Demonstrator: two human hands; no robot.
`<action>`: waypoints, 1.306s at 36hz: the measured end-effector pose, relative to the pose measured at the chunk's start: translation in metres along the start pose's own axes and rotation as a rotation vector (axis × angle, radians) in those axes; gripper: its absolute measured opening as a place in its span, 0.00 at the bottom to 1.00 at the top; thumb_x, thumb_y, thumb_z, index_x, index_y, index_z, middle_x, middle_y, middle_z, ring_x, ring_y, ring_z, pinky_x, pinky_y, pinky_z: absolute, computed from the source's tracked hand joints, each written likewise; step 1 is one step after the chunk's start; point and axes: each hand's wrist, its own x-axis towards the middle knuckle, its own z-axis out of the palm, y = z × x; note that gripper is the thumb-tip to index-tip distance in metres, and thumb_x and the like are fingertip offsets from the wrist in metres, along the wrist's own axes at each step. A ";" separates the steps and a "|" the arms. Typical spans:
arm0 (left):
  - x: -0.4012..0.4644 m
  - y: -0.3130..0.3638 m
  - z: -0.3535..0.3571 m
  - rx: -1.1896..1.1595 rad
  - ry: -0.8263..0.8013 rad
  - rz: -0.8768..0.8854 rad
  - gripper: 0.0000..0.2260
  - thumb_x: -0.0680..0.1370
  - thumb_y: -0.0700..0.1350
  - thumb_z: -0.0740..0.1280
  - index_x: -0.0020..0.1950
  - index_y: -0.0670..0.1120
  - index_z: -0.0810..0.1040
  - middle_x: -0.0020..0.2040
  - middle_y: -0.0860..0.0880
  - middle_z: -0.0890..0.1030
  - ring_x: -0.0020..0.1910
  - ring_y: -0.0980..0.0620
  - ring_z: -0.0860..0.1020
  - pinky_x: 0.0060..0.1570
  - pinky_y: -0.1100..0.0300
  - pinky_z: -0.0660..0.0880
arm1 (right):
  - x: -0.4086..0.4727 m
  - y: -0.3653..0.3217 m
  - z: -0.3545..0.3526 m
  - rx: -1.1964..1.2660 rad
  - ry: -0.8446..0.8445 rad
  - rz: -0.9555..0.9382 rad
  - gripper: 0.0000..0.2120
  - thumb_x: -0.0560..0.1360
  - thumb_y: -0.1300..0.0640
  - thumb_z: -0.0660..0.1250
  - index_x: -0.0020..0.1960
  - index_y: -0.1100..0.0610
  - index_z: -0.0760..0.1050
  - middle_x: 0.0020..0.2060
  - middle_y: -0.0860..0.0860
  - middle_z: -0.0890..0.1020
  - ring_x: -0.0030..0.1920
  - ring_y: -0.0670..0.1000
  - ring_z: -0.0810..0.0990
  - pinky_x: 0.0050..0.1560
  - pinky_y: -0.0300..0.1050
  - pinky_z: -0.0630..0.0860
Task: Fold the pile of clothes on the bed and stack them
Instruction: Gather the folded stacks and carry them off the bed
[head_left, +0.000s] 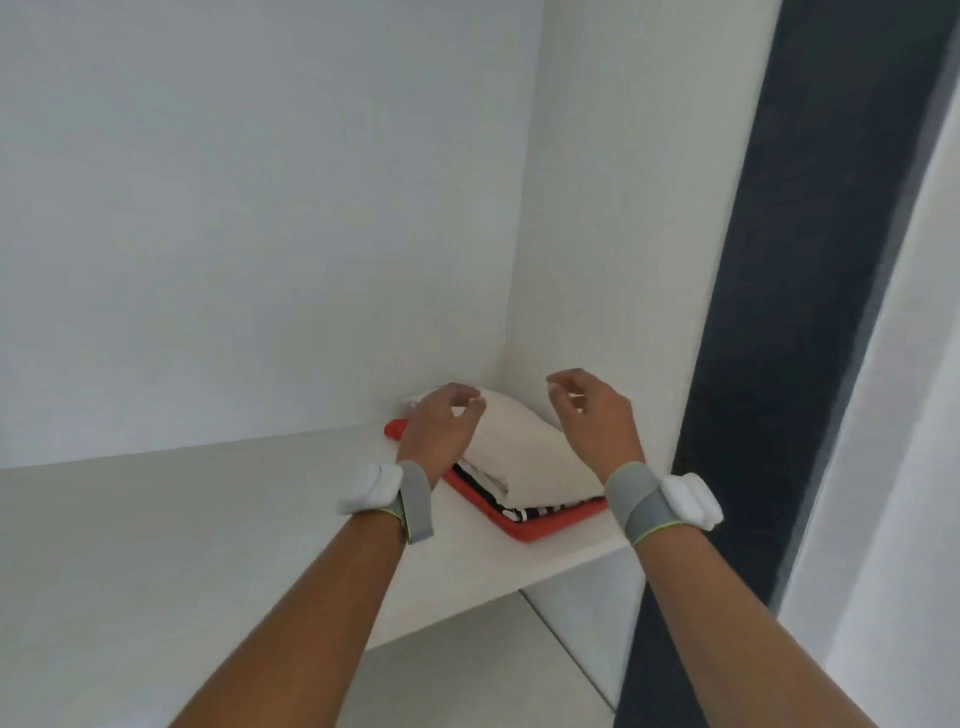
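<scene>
A stack of folded clothes sits in the right back corner of a white shelf. A cream folded piece lies on top, a black-and-white striped piece shows beneath it, and a red piece is at the bottom. My left hand hovers over the stack's left side with fingers loosely curled, holding nothing. My right hand hovers over the right side, fingers also relaxed and empty. Both wrists wear grey bands with white sensors.
The shelf sits inside a white wardrobe, with a back wall and a right side panel close to the stack. A lower shelf shows below. A dark gap runs down the right.
</scene>
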 end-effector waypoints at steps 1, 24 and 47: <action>-0.004 0.010 -0.001 -0.051 0.005 0.005 0.11 0.80 0.49 0.64 0.59 0.48 0.79 0.58 0.50 0.80 0.57 0.53 0.77 0.60 0.60 0.71 | -0.003 -0.007 -0.005 0.035 0.017 -0.005 0.09 0.79 0.54 0.63 0.55 0.53 0.79 0.50 0.47 0.82 0.45 0.44 0.79 0.44 0.28 0.70; -0.161 0.188 0.113 -0.792 -0.714 -0.104 0.16 0.81 0.58 0.58 0.61 0.52 0.77 0.54 0.51 0.84 0.50 0.51 0.83 0.52 0.56 0.80 | -0.197 -0.059 -0.218 0.255 0.494 0.230 0.12 0.80 0.50 0.60 0.62 0.51 0.75 0.52 0.49 0.83 0.50 0.48 0.83 0.49 0.44 0.81; -0.583 0.272 0.067 -0.865 -1.743 0.059 0.23 0.81 0.60 0.55 0.30 0.49 0.61 0.22 0.54 0.61 0.22 0.55 0.59 0.24 0.61 0.57 | -0.598 -0.272 -0.257 -0.282 1.538 0.567 0.18 0.82 0.48 0.55 0.38 0.56 0.70 0.22 0.45 0.70 0.22 0.47 0.67 0.22 0.36 0.61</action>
